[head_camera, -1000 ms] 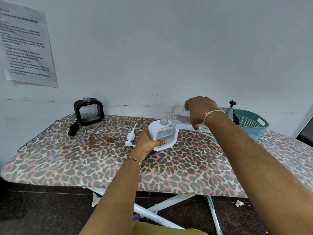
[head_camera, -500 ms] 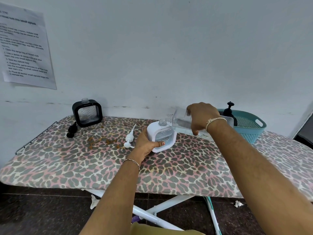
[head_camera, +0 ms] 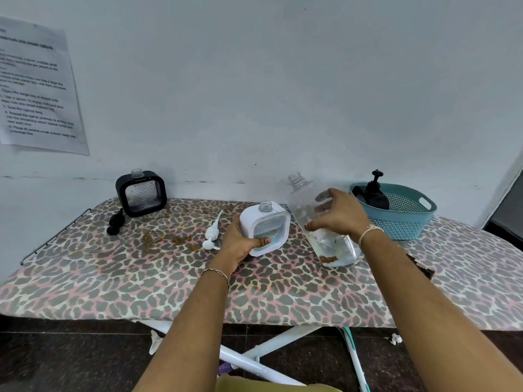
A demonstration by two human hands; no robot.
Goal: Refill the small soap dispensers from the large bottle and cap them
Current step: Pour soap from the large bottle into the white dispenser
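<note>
Left hand (head_camera: 240, 244): fingers clamped on white dispenser (head_camera: 264, 227), steadying it.
Right hand (head_camera: 339, 213): fingers wrapped round large bottle (head_camera: 319, 222) right of the dispenser; stand it upright gently.

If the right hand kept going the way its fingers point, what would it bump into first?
The right hand already grips the large bottle. Its fingers point left, so past the bottle it would probably meet the white dispenser. Depth is hard to judge.

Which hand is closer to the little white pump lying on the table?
Left. The left hand grips the white dispenser just right of the white pump; the right hand holds the large bottle farther right.
</note>
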